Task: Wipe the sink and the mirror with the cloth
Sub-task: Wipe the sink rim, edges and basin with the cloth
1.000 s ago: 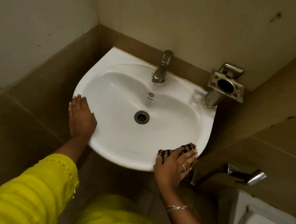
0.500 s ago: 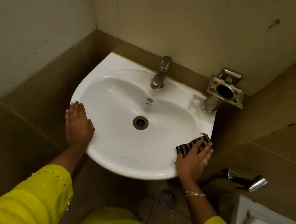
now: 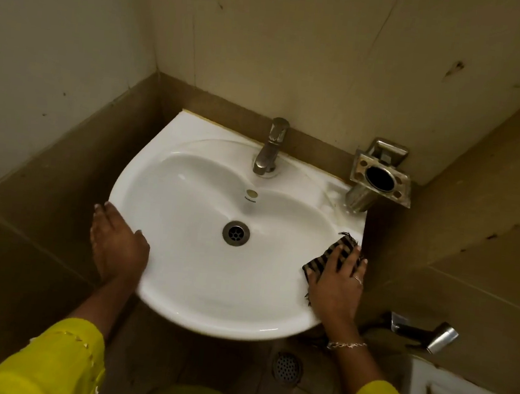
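Head view: your left hand [image 3: 117,246] rests flat-fingered on the sink's [image 3: 207,318] left rim, your right hand [image 3: 337,286] presses the cloth [image 3: 326,258], fingers spread, on its right rim; farther back, the ledge and the unseen mirror seem unwiped.

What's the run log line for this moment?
sink wipe | right hand presses cloth on rim | left hand rests on opposite rim
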